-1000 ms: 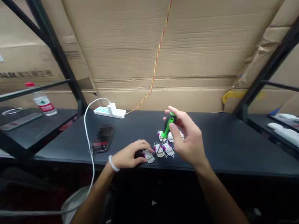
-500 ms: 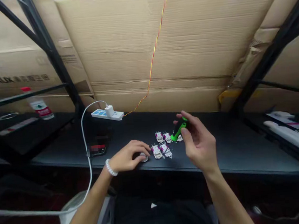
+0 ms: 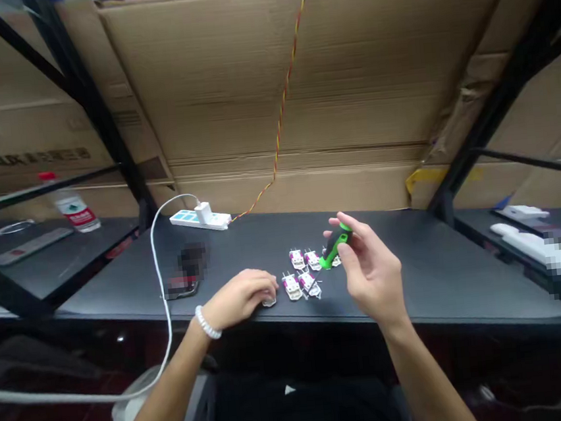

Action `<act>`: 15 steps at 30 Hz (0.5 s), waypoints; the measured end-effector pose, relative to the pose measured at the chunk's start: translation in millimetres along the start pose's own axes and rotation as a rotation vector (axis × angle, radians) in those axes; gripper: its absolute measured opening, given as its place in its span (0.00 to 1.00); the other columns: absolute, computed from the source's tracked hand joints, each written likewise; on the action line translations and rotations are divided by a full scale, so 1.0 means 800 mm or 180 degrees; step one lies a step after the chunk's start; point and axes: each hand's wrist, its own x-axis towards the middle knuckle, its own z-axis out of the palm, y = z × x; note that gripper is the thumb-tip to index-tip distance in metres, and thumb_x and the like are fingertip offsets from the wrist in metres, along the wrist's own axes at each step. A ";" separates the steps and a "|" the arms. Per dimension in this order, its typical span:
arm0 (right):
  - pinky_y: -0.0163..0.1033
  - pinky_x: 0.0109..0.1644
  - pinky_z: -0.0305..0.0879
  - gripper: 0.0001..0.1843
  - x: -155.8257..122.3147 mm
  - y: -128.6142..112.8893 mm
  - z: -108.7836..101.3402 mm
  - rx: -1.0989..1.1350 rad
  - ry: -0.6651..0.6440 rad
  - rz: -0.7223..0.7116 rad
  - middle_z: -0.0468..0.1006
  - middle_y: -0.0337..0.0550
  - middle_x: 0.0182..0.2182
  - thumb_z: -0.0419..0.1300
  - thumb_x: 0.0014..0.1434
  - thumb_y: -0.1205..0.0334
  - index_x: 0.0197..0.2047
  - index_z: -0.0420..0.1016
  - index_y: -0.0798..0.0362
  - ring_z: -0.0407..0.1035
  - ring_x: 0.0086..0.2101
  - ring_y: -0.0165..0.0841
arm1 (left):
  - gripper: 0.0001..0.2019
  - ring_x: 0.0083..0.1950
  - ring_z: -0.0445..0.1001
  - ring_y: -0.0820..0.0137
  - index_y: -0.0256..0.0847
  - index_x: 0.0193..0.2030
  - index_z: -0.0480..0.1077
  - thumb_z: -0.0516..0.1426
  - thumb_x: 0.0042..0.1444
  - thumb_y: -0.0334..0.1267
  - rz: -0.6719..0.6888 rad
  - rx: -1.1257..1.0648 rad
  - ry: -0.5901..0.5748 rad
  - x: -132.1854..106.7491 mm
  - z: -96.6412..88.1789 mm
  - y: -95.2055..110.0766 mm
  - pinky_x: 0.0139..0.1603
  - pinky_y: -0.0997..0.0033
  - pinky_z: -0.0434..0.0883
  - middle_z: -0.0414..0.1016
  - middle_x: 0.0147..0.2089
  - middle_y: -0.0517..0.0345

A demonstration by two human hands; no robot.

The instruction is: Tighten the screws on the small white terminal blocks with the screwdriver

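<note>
My right hand [image 3: 373,271] holds a green and black screwdriver [image 3: 334,246] in its fingertips, tilted, above the black table [image 3: 430,269]. Under it lie several small white and magenta parts [image 3: 302,273] in a loose group. My left hand [image 3: 242,298], with a white bead bracelet at the wrist, rests on the table near its front edge and covers one such part [image 3: 269,300] with its fingers.
A phone [image 3: 184,282] on a white cable [image 3: 158,275] lies left of my hands. A white power strip [image 3: 199,218] sits at the back. Cardboard boxes [image 3: 298,89] wall the rear. A bottle [image 3: 72,205] stands on the left shelf; white items [image 3: 536,242] lie at right.
My right hand with the screwdriver moved right, off the group of parts. My left hand slid over the part it touches, which is now mostly hidden. The camera tilted slightly.
</note>
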 end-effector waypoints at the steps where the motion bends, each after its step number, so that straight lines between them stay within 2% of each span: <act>1: 0.57 0.62 0.79 0.24 0.000 0.000 0.000 -0.0010 -0.0003 0.0002 0.78 0.51 0.62 0.59 0.72 0.62 0.69 0.72 0.42 0.80 0.55 0.45 | 0.11 0.58 0.80 0.63 0.42 0.41 0.76 0.54 0.74 0.34 -0.0016 0.0023 -0.0013 0.000 0.000 0.000 0.65 0.62 0.69 0.84 0.49 0.53; 5: 0.56 0.62 0.79 0.24 0.000 0.001 0.000 -0.0019 -0.0021 -0.0006 0.78 0.50 0.62 0.59 0.72 0.63 0.69 0.72 0.41 0.80 0.55 0.44 | 0.10 0.55 0.79 0.63 0.42 0.41 0.74 0.53 0.75 0.34 -0.0075 0.0162 -0.0080 0.000 0.001 -0.001 0.68 0.58 0.65 0.82 0.48 0.54; 10: 0.57 0.64 0.78 0.24 0.000 0.001 0.001 -0.0006 0.0007 -0.0008 0.78 0.51 0.62 0.59 0.72 0.63 0.69 0.72 0.43 0.80 0.55 0.44 | 0.11 0.52 0.77 0.63 0.41 0.41 0.73 0.52 0.74 0.34 -0.0066 0.0229 -0.0051 0.000 0.005 -0.001 0.67 0.59 0.68 0.80 0.45 0.53; 15: 0.56 0.63 0.79 0.24 0.000 0.002 0.002 -0.0007 -0.0013 -0.0012 0.78 0.51 0.61 0.59 0.72 0.63 0.69 0.72 0.43 0.80 0.56 0.45 | 0.11 0.50 0.77 0.65 0.42 0.41 0.72 0.50 0.74 0.33 -0.0137 0.0186 -0.0040 0.000 0.007 0.000 0.76 0.52 0.62 0.79 0.44 0.55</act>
